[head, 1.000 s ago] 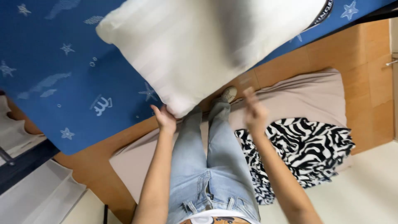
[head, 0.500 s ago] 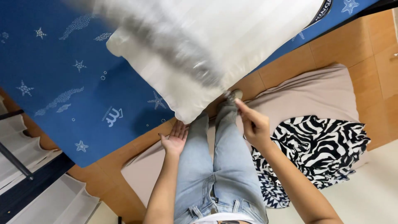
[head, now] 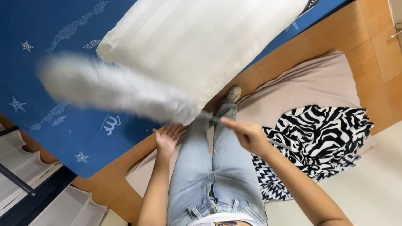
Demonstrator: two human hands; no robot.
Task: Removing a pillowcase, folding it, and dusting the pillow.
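Gripping a grey feather duster [head: 113, 90] by its handle, right hand [head: 247, 134] is closed tight; duster blurs over blue bed sheet [head: 50, 25] w/ white pillow [head: 201, 46]. Left hand [head: 166, 138] is spread, palm up, beside sheet edge.

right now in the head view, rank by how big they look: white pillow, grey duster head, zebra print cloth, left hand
1. white pillow
2. grey duster head and zebra print cloth: look alike; the duster is motion-blurred, so unranked
3. left hand
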